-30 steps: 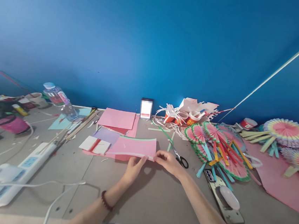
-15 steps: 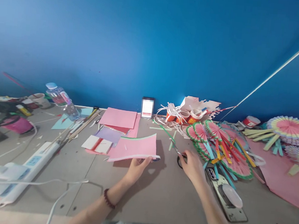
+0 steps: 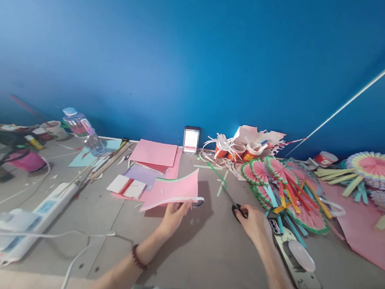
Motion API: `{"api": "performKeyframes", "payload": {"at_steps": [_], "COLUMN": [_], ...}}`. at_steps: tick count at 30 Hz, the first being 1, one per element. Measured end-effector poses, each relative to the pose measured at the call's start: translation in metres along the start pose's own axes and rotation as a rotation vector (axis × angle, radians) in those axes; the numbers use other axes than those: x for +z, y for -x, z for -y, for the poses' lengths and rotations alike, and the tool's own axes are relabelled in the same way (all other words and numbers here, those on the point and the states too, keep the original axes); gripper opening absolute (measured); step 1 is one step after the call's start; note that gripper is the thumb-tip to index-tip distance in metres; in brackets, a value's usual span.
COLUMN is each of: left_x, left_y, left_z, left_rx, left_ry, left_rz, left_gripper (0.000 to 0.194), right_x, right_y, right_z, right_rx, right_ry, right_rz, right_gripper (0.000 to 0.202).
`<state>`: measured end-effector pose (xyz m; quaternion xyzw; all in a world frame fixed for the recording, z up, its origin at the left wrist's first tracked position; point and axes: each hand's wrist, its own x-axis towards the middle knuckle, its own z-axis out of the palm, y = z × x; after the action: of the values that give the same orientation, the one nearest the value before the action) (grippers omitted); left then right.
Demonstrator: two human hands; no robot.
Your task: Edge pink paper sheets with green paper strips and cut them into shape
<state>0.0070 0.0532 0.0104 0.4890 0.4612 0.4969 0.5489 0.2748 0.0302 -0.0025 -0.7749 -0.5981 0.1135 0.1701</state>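
A pink sheet of paper (image 3: 174, 190) with a white strip along its near edge and green along its far edge is pinched in my left hand (image 3: 174, 216), lifted at its right side. My right hand (image 3: 252, 220) has its fingers on the black handles of the scissors (image 3: 237, 210), whose blades point up and left over the table. Just past the blade tips lies a green strip (image 3: 217, 176), with pale green strips (image 3: 222, 183) next to it. Whether the blades touch the green strip is too small to tell.
Pink sheets (image 3: 154, 152) and white cards (image 3: 135, 189) lie behind and left. At the right are folded paper fans (image 3: 280, 171) and a phone (image 3: 302, 278). Paper cups (image 3: 251, 152) stand by the wall. A power strip (image 3: 35, 224) and a bottle (image 3: 86, 130) are on the left.
My right hand has moved slightly right and nearer with the scissors, away from the green strip. The pink sheet's right edge has shifted a little left in my left hand.
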Motion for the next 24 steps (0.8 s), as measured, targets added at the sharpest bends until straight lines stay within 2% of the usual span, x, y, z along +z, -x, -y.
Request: {"api": "performKeyframes", "payload": {"at_steps": [3,5,7,8,10,12,14,16,20,24], "left_x": [-0.002,-0.001,-0.001,-0.001,-0.001,-0.002,-0.003,-0.004,-0.006,-0.006], "left_y": [-0.001,-0.001,-0.002,-0.002,-0.003,-0.004,-0.005,-0.006,-0.005,-0.004], "left_z": [-0.002,-0.004,-0.005,-0.006,-0.006,-0.005,-0.003,0.000,0.007,0.006], "left_rx": [0.025,0.028,0.022,0.018,0.026,0.047,0.062,0.064,0.017,-0.008], "left_ry": [0.021,0.053,0.086,0.098,0.104,0.086,0.053,0.028,0.034,0.100], "left_rz": [-0.010,-0.016,-0.018,-0.020,-0.030,-0.038,-0.049,-0.055,-0.089,-0.071], "left_gripper": [0.036,0.036,0.036,0.036,0.035,0.035,0.036,0.037,0.042,0.049], "right_x": [-0.011,-0.017,-0.019,-0.019,-0.015,-0.008,0.002,0.012,0.030,0.041], "right_y": [0.009,0.017,0.027,0.033,0.046,0.060,0.073,0.080,0.083,0.082], "right_z": [-0.005,-0.005,0.002,0.008,0.025,0.045,0.063,0.076,0.086,0.085], "right_rx": [0.158,0.281,0.342,0.336,0.269,0.217,0.150,0.117,0.109,0.035], "right_ry": [-0.278,-0.572,-0.879,-1.012,-1.228,-1.374,-1.426,-1.424,-1.365,-1.434], "right_rz": [0.055,0.122,0.199,0.242,0.409,0.538,0.682,0.768,0.850,0.895], "right_gripper": [0.023,0.028,0.035,0.038,0.042,0.044,0.045,0.044,0.038,0.042]}}
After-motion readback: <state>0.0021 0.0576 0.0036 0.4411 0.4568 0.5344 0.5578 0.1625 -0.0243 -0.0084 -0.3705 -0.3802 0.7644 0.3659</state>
